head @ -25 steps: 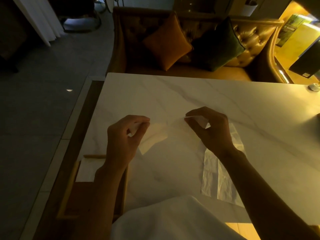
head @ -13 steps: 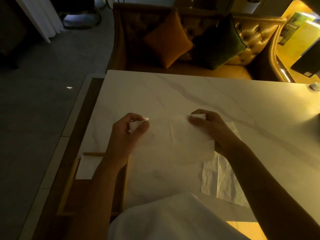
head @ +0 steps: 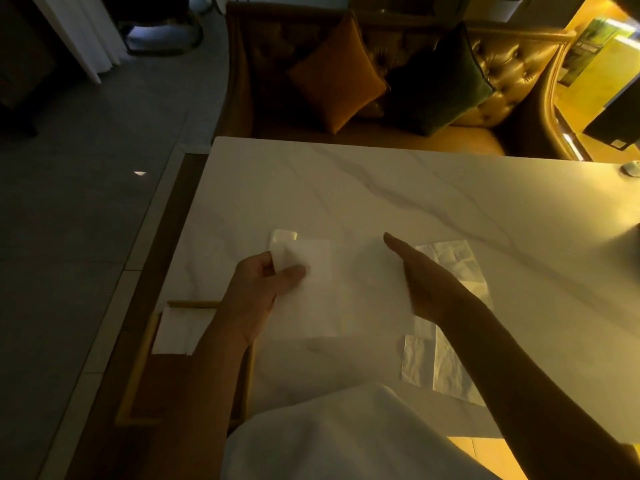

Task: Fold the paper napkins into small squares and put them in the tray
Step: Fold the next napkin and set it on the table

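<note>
A wooden tray (head: 138, 358) sits by the near-left edge of the table (head: 381, 188). In its far corner lies one folded square (head: 175, 332), white, against the far rim. The rest of the tray's floor is dark and partly hidden by the left forearm.

Just right of the tray, the napkin (head: 322, 306) lies spread on the marble. The left hand (head: 254, 299) pinches its left edge, thumb on top and fingers curled beneath, and the strip there looks brighter than the rest. The right hand (head: 429, 285) is flat over the napkin's right part, fingers straight and together, gripping nothing. Whether it presses the paper or is just above it cannot be told.

More napkins (head: 446, 268), creased, lie to the right, partly under the right hand and forearm and running toward the near edge.

Beyond the table stands a sofa (head: 512, 64) with an orange cushion (head: 337, 74) and a green cushion (head: 440, 77).
</note>
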